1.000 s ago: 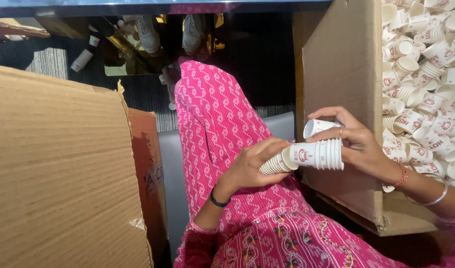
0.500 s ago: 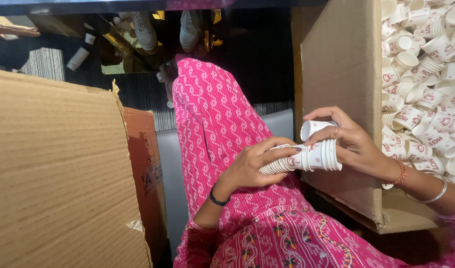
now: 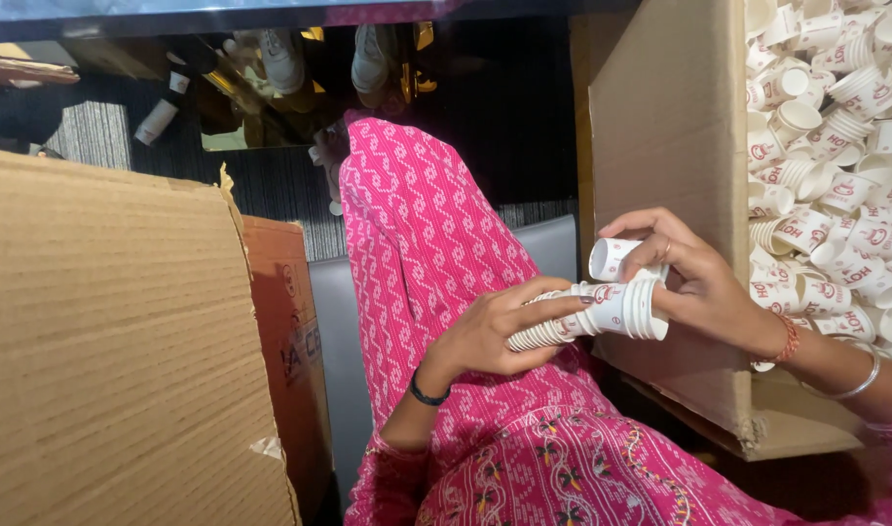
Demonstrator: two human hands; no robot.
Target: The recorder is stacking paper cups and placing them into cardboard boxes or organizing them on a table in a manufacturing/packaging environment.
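Note:
A stack of small white paper cups (image 3: pixel 602 314) with red print lies sideways over my lap. My left hand (image 3: pixel 495 331) is wrapped around its narrow end. My right hand (image 3: pixel 694 278) grips the stack's wide rim end and also holds a single loose paper cup (image 3: pixel 610 259) just above the stack, between thumb and fingers. A red thread and a metal bangle sit on my right wrist, a dark band on my left. My pink patterned clothing (image 3: pixel 436 253) fills the middle below the hands.
An open cardboard box (image 3: pixel 670 127) at the right holds several loose paper cups (image 3: pixel 836 146). A large cardboard flap (image 3: pixel 105 341) fills the left, with a smaller brown box (image 3: pixel 290 312) beside it. A pair of shoes (image 3: pixel 324 54) lies on the dark floor ahead.
Both hands and the cup stack have stayed in nearly the same place; the single cup in my right hand has shifted slightly closer to the stack's rim.

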